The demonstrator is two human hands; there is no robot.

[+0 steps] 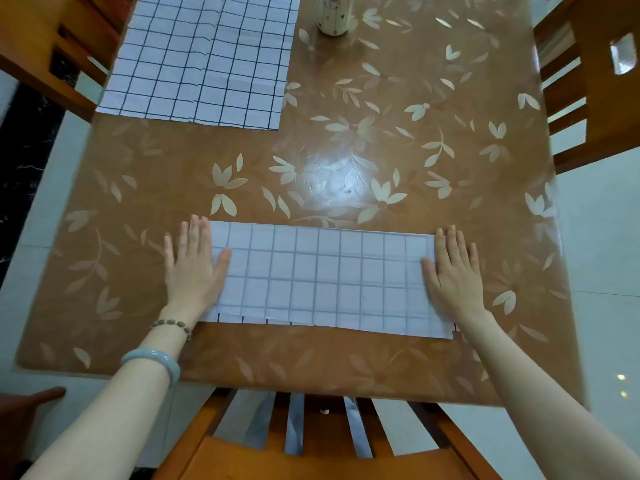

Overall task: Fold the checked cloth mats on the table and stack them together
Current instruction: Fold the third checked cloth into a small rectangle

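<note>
The folded mat [325, 278] lies near the front edge of the tabletop [346, 161], a long strip whose lower layer peeks out along the near side. The left hand [194, 265] lies flat with straight fingers on its left end, and the right hand [453, 271] lies flat the same way on its right end, neither grasping anything. This looks like smoothing the first fold. The next move probably calls for lifting one short end and bringing it across to the other. Farther off, at the left rear, the second mat [204, 57] lies spread out unfolded, with a patterned cup [334, 15] beside it.
</note>
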